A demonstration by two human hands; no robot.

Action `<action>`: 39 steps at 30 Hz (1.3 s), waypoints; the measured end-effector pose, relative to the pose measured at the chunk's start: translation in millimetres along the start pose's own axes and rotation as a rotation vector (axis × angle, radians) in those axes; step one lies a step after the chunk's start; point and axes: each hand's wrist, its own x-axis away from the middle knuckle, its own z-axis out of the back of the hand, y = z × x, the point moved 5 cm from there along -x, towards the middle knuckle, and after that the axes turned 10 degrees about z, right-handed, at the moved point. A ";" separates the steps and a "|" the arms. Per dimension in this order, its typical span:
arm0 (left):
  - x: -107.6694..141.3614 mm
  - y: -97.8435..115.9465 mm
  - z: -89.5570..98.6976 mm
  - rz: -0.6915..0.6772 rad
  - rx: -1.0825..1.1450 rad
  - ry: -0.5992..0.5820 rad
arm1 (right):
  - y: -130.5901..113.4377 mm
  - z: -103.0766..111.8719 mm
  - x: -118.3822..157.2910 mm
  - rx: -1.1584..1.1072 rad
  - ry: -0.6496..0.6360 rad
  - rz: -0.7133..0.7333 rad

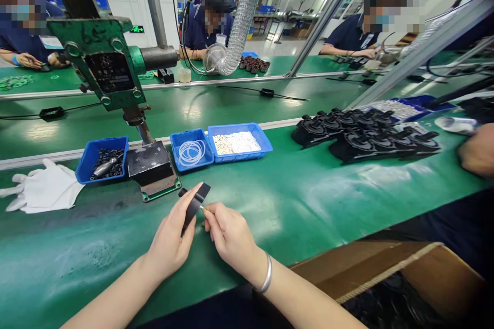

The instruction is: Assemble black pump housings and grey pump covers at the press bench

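Note:
My left hand (173,239) is wrapped round a black plastic part (196,205) and holds it tilted over the green bench. Thumb and fingers of my right hand (228,231) pinch a small whitish piece (202,208) against the side of that part; the piece is mostly hidden, so its kind cannot be made out. Just beyond my hands stands a green hand press (108,64) with a dark metal block (151,162) at its base. A blue bin (211,151) with clear rings (192,152) sits beside the block.
Left of the press are a blue bin of black bits (101,159) and white gloves (48,187). Another blue bin (266,150) holds small white pieces. Black assemblies (386,136) stand in rows at right, near another person's hand (478,151). A cardboard box (366,262) is below the edge.

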 end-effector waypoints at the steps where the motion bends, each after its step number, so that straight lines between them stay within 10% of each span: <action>1: -0.1 0.0 -0.9 -0.008 -0.008 -0.017 | 1.0 -0.9 0.3 0.002 -0.005 -0.004; 24: -0.1 -12.2 -5.8 0.142 0.163 -0.072 | 10.4 7.7 -13.9 -0.106 0.066 -0.024; 29: -4.1 -18.1 -6.5 0.325 0.578 -0.077 | 40.2 19.3 -11.0 -0.556 0.414 -0.368; 34: -9.5 -22.0 -15.0 0.431 0.902 -0.110 | 36.2 -21.9 -10.9 -1.329 0.122 -0.656; 39: -8.5 -25.2 -16.0 0.373 0.543 -0.068 | 24.4 -33.2 -5.6 -1.647 0.054 -0.733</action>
